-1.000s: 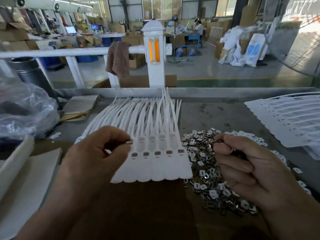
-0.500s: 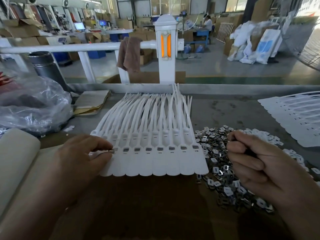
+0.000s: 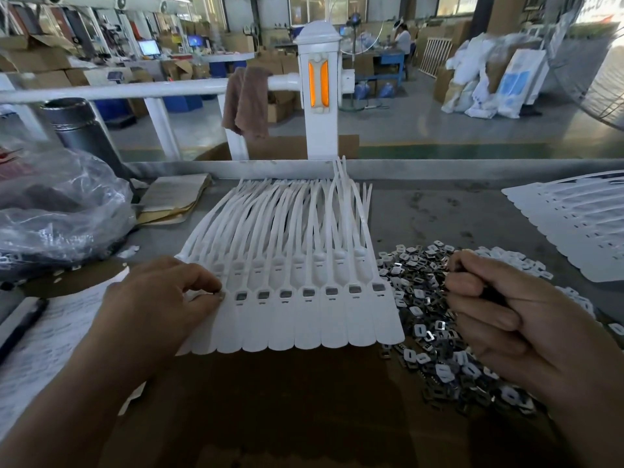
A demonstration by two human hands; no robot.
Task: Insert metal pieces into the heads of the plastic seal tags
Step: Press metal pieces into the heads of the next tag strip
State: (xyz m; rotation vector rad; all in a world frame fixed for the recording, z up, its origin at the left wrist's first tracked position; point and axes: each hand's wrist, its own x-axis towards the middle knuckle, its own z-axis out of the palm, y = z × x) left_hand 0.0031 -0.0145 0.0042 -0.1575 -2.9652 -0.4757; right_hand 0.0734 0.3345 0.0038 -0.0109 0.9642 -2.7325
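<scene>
Now that the metal piece (image 3: 221, 294), raised above the tags a second ago, is brought down to the leftmost visible head, it is pinched there between thumb and forefinger of the left hand (image 3: 162, 298). The insertion is judged to be under way, though seating cannot be confirmed. The right hand (image 3: 499, 319) is curled round a dark object (image 3: 491, 293) that cannot be identified, above the pile of metal pieces (image 3: 418, 298). Just left of that pile, the strip of plastic seal tags (image 3: 304, 319) is laid flat on the table (image 3: 456, 214). White tags are joined side by side, rounded flags nearest. Grey inserts are seen in the heads to the right, and thin tails are fanned towards the far edge.
</scene>
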